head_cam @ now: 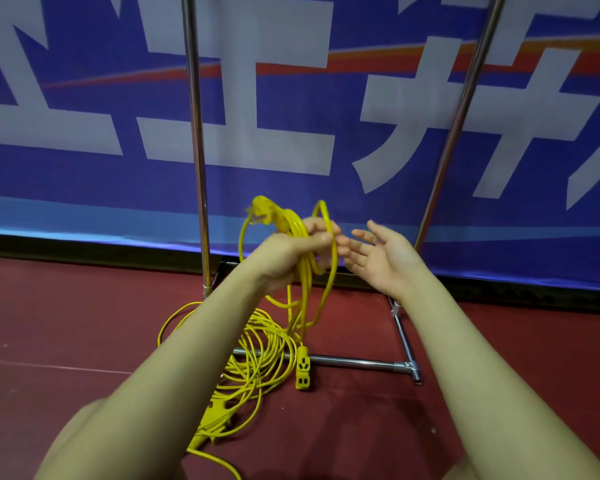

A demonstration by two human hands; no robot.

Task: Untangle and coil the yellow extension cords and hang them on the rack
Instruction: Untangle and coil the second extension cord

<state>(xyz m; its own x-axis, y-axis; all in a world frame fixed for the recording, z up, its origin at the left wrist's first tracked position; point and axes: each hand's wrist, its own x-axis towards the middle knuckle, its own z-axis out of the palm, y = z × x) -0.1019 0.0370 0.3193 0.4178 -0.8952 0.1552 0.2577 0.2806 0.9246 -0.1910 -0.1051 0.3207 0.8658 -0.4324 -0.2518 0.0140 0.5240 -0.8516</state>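
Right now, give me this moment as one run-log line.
left hand: gripping coiled yellow cord | right hand: open, empty | socket end: dangling | floor pile: tangled | rack: nothing hung in view

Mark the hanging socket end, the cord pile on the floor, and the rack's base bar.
socket end (302,371), head view, on its yellow face.
cord pile (257,355), head view, middle of the loops.
base bar (357,362), head view, bare chrome section.

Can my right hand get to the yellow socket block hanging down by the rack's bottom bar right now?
Probably yes. The right hand is open and holds nothing, and the socket block dangles below the left hand with open floor to its right. Only the bottom bar behind it sits close.
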